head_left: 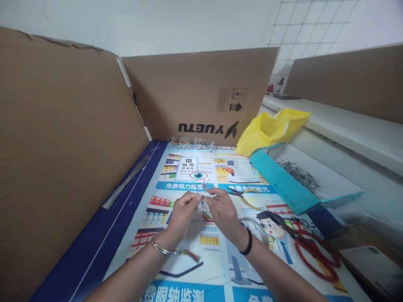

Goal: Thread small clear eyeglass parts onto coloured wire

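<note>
Left hand (181, 214), right hand (224, 213), pinched wire (204, 193) blurred

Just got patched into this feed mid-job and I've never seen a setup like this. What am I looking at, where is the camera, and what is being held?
No machine here: these are a person's two bare hands, seen by one head-worn camera looking forward and down. The left hand, with a silver bangle, and the right hand, with a black band, pinch a small wire piece between their fingertips. They work over a printed poster walled in by cardboard. On it lie pliers and red scissors. To the right sit a yellow bag and a teal tray of wire bits.
</note>
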A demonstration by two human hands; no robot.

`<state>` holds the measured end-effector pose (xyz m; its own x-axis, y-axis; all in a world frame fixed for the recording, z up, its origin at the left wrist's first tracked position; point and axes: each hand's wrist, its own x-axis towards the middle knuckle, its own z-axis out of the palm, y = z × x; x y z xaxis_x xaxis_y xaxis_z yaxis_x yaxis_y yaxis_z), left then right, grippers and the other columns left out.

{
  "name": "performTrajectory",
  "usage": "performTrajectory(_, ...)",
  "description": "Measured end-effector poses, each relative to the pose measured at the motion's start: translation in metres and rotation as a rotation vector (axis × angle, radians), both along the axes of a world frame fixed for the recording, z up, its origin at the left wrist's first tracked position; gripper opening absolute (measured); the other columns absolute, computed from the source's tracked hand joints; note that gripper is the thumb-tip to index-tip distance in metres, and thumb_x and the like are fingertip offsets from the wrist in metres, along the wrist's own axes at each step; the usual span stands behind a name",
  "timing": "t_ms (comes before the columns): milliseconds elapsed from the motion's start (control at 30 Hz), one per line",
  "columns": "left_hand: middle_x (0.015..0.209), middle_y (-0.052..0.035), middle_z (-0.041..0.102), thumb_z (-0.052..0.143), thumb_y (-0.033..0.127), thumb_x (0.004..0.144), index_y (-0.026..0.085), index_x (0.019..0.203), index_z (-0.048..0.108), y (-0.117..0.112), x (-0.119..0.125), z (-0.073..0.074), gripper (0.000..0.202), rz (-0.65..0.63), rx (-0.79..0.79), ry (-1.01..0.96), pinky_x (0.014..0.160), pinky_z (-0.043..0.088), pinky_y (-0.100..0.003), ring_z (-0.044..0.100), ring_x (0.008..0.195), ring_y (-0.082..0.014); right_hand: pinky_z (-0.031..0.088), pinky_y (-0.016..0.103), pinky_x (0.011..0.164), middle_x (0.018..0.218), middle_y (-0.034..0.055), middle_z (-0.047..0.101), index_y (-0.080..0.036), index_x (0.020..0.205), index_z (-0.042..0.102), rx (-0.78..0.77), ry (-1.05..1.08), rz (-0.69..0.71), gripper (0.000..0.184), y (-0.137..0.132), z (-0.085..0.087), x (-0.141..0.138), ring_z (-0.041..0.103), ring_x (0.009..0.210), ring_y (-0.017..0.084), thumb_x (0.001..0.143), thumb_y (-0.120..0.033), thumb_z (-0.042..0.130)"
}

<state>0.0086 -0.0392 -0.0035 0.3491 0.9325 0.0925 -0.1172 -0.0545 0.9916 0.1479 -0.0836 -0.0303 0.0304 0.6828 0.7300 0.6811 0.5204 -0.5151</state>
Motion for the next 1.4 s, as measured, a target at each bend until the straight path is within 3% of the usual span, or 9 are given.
performTrajectory(367,0.069,0.0004,0.054,0.060,0.036,0.079,0.017,0.071,0.066,-0.001,0.002,-0.005,0.021,-0.052,0.002,0.054,0.067,0.038,-0.024,0.047,0.068,-0.0129,0.055,0.032,0.075,0.108,0.0076,0.050,-0.023,0.096,0.062,-0.007,0.076,0.032,0.022,-0.001,-0.005,0.000,0.060,0.082,0.015,0.086,-0.010,0.048)
performTrajectory(500,0.075,-0.0016,0.059,0.060,0.032,0.079,0.018,0.073,0.067,0.000,0.000,-0.006,0.017,-0.033,0.086,0.107,0.074,0.040,-0.027,0.053,0.076,-0.0160,0.054,0.031,0.076,0.105,0.0072,0.050,-0.023,0.093,0.063,0.002,0.027,0.030,0.022,-0.003,0.001,0.000,0.059,0.085,0.015,0.085,-0.009,0.048)
performTrajectory(700,0.070,-0.0003,0.057,0.057,0.026,0.081,0.020,0.071,0.066,0.005,-0.002,-0.013,0.014,0.038,0.274,0.245,0.069,0.040,-0.027,0.052,0.072,-0.0156,0.051,0.035,0.079,0.101,0.0073,0.053,-0.024,0.090,0.063,0.027,-0.130,0.013,0.026,-0.004,0.007,0.002,0.053,0.099,0.019,0.084,-0.006,0.046)
performTrajectory(900,0.070,-0.0004,0.056,0.056,0.024,0.081,0.020,0.075,0.066,0.011,-0.004,-0.020,0.013,0.093,0.380,0.265,0.067,0.042,-0.027,0.052,0.071,-0.0155,0.047,0.045,0.087,0.099,0.0062,0.059,-0.023,0.088,0.063,0.059,-0.176,0.016,0.026,-0.005,0.012,0.006,0.051,0.101,0.022,0.082,-0.004,0.047)
performTrajectory(1067,0.071,-0.0009,0.057,0.055,0.021,0.082,0.019,0.077,0.067,0.015,-0.006,-0.025,0.013,0.123,0.462,0.321,0.066,0.043,-0.027,0.052,0.071,-0.0153,0.048,0.042,0.084,0.096,0.0070,0.060,-0.021,0.090,0.062,0.076,-0.171,-0.022,0.025,-0.008,0.011,0.010,0.052,0.098,0.021,0.082,-0.004,0.047)
performTrajectory(1233,0.072,-0.0012,0.057,0.053,0.017,0.082,0.019,0.077,0.066,0.020,-0.008,-0.030,0.014,0.151,0.543,0.381,0.067,0.043,-0.028,0.052,0.073,-0.0153,0.047,0.035,0.078,0.088,0.0071,0.060,-0.018,0.094,0.061,-0.092,-0.210,-0.116,0.018,-0.012,0.008,0.012,0.054,0.086,0.019,0.085,-0.009,0.048)
performTrajectory(1400,0.070,-0.0008,0.055,0.053,0.017,0.082,0.018,0.079,0.066,0.021,-0.008,-0.033,0.013,0.166,0.606,0.407,0.065,0.043,-0.027,0.051,0.070,-0.0146,0.042,0.031,0.075,0.078,0.0048,0.061,-0.018,0.078,0.064,-0.408,-0.450,-0.176,0.014,-0.019,0.011,0.006,0.054,0.081,0.019,0.084,-0.014,0.051)
